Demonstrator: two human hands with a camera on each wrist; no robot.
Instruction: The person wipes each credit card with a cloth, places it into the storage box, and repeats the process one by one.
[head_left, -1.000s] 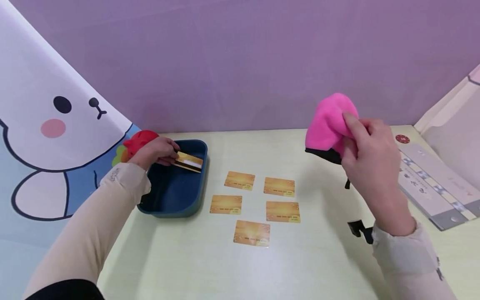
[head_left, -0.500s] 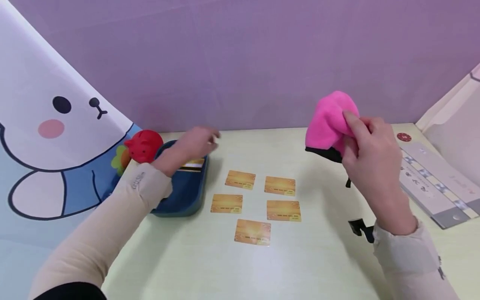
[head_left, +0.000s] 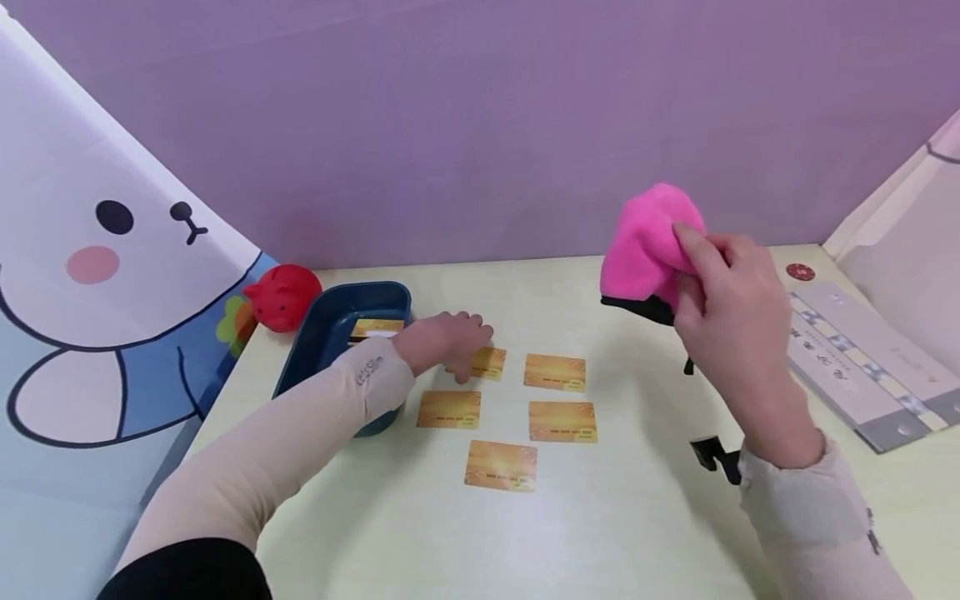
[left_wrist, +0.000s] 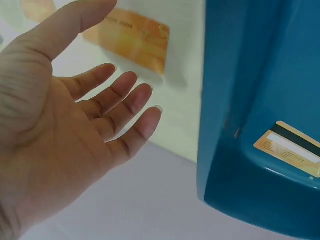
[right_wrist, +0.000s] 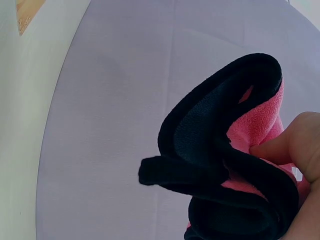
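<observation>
My left hand, palm down, reaches over the far left card of several gold bank cards lying on the table. Its fingers are spread and bent a little, and nothing is in them. In the left wrist view, that card shows beyond the thumb. One more bank card lies stripe side up inside the dark blue tray. Held up in the air at the right, a folded pink fleece piece with black trim is pinched by my right hand. A black tab sticks out from it.
A red piggy bank stands left of the tray. Over at the right lie a grey and white booklet and a round red chip. A purple cloth hangs behind the table.
My left hand has let go of the card in the tray and moved right, out over the far left table card. The right hand keeps holding the pink fleece piece nearly still.
</observation>
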